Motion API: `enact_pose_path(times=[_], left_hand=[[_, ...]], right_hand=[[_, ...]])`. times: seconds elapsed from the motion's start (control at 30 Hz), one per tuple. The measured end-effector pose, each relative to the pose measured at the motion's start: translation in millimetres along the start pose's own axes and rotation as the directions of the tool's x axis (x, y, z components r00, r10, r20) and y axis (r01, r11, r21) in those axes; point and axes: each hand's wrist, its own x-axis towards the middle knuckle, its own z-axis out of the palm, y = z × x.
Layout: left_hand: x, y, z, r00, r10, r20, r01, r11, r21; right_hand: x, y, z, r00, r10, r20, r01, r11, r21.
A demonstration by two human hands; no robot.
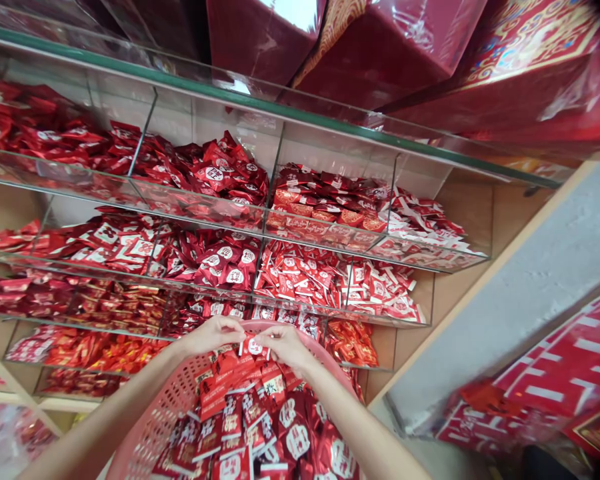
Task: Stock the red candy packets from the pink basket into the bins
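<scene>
While my left hand (215,335) is pinching the upper left corner of a small red packet (254,348) between thumb and fingertips, my right hand (286,348) is gripping its upper right corner likewise. I am holding the packet at the twelve o'clock of a pink basket (147,413), just inside the far rim, and it is facing me with its white label. I cannot tell whether it is touching the heap of packets (253,427) that is lying toward six o'clock, mostly red and dark red, many bearing white labels. My forearms (105,407) are coming in from eight and four o'clock. Beyond twelve o'clock, clear bins (410,250) are standing in tiers, holding more packets. Orange packets (353,343) are lying in a low bin at three o'clock from my hands. Higher up at twelve, a glass shelf (250,97) is carrying large dark red boxes (380,53). Red-and-white goods (560,367) are lying far off at three o'clock.
</scene>
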Motion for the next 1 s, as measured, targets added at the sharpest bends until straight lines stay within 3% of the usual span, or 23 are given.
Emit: enact_pose_path(times=[0.23, 0.4, 0.6, 0.77, 0.9, 1.0], left_hand=[[-1, 10, -1, 1.000, -0.018, 0.013, 0.018, 1.000, 0.023], [-2, 11, -2, 1.000, 0.001, 0.023, -0.001, 1.000, 0.022], [-3, 11, -1, 1.000, 0.023, 0.017, -0.024, 0.999, 0.035], [-3, 13, -1, 0.999, 0.024, 0.023, -0.025, 0.999, 0.037], [-2, 14, -1, 1.000, 0.002, 0.015, -0.002, 0.999, 0.045], [-4, 17, -1, 1.000, 0.008, 0.011, -0.008, 0.999, 0.040]], right_hand=[[-25, -12, -17, 0.999, 0.044, -0.029, -0.045, 0.998, -0.036], [-64, -12, -15, 0.989, 0.083, 0.120, -0.070, 0.991, -0.112], [-102, 11, 12, 0.883, 0.206, 0.422, -0.107, 0.963, -0.247], [-112, 37, 32, 0.823, 0.250, 0.510, -0.074, 0.938, -0.340], [-112, 50, 45, 0.816, 0.211, 0.539, 0.008, 0.927, -0.375], [-111, 38, 46, 0.892, 0.143, 0.429, 0.105, 0.857, -0.505]])
